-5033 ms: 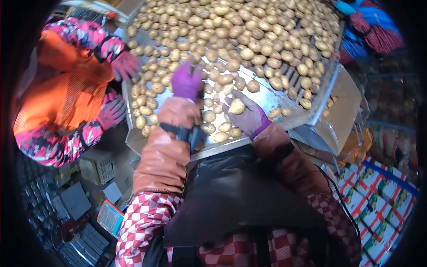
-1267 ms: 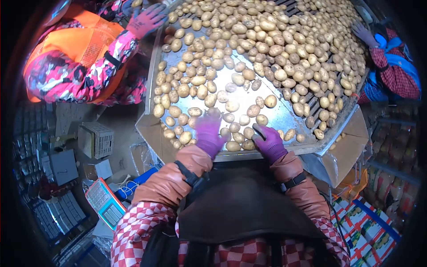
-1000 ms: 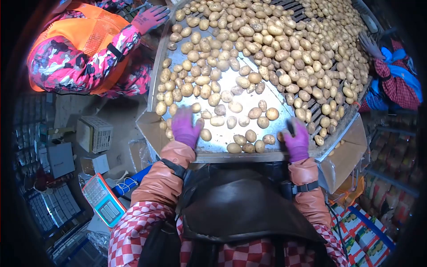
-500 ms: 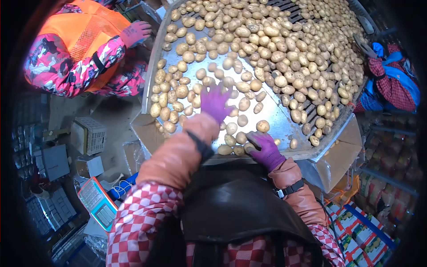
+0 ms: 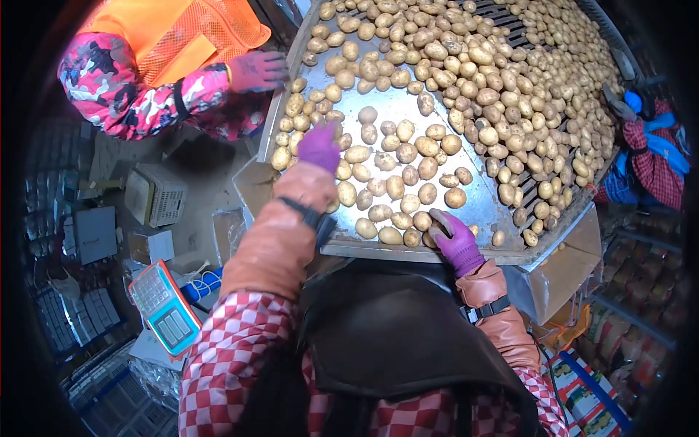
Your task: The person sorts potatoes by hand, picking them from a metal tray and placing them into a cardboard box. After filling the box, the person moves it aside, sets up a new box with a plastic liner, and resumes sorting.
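My left hand (image 5: 320,148), in a purple glove, is over the left part of the metal sorting table (image 5: 477,207), among potatoes. Its fingers are smeared and partly turned away, so a grip on a potato cannot be made out. At the table's front edge rests my right hand (image 5: 457,244), also gloved, thumb and fingers apart and curved beside a potato (image 5: 422,221). Loose potatoes (image 5: 395,187) lie spread over the bare metal between my hands. A thick pile of potatoes (image 5: 488,80) covers the slatted grate farther back and right.
Across the left edge, a person in an orange vest (image 5: 204,44) has a gloved hand by the rim. Another person in blue and checks (image 5: 655,149) works at the right. A digital scale (image 5: 166,307), a plastic crate (image 5: 156,195) and cardboard boxes (image 5: 564,273) surround the table.
My left hand has moved left from the middle of the metal sheet toward the potatoes at the left. My right hand stays at the front edge, fingers more curved. The view has shifted.
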`<state>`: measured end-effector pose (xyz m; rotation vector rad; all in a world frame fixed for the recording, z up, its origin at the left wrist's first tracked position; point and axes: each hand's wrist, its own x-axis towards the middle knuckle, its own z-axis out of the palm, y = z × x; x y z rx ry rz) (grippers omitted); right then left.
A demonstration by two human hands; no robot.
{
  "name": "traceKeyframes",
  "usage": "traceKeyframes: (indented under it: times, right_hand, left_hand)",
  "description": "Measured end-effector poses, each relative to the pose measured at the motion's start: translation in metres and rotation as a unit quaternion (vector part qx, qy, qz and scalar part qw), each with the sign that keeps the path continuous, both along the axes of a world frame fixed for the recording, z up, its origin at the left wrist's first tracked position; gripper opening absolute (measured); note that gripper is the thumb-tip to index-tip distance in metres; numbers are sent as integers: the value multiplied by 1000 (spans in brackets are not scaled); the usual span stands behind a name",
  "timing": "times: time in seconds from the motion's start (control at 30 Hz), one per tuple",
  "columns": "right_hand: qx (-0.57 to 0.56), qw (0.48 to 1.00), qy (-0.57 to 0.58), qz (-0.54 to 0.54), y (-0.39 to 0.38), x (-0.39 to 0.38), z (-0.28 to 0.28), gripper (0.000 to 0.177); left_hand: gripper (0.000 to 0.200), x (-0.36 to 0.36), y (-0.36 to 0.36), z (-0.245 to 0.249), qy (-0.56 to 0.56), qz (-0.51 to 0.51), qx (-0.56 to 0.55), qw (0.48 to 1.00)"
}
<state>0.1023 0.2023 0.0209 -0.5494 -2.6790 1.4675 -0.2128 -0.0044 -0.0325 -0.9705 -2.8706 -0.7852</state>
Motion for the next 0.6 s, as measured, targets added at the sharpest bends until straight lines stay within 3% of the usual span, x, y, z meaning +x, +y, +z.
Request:
traceKeyframes:
  times: [0.13, 0.23, 0.33, 0.37, 0.4, 0.43, 0.47, 0.53, 0.6]
  right_hand:
    - [-26, 1000, -15, -2, -3, 0, 3, 45]
    - [-88, 995, -42, -28, 0, -1, 0, 47]
    - [-296, 951, -6, -94, -2, -7, 6, 47]
    - [-374, 921, 18, -103, -2, -11, 11, 50]
    - [-468, 872, 22, -143, -5, -13, 21, 53]
    - [-557, 810, 25, -180, -7, -17, 33, 55]
    - [-638, 739, 28, -213, -9, -20, 41, 57]
    - [-663, 722, -30, -195, -7, -20, 35, 60]
    - [-687, 702, -44, -181, 3, -1, 8, 58]
  left_hand:
    - [54, 13, 50, 18, -219, 65, -206, 951]
    - [60, 38, 52, 17, -255, 94, -136, 953]
    - [63, 63, 42, 25, -225, 102, 8, 969]
    - [64, 76, 41, 34, -206, 97, 54, 972]
    - [64, 95, 43, 55, -311, 76, 113, 941]
    - [62, 113, 44, 46, -410, 39, 64, 909]
    - [55, 134, 42, 68, -349, -94, 85, 929]
    - [45, 143, 31, 75, -205, -265, 123, 934]
    - [39, 130, 16, 59, -192, -158, 194, 949]
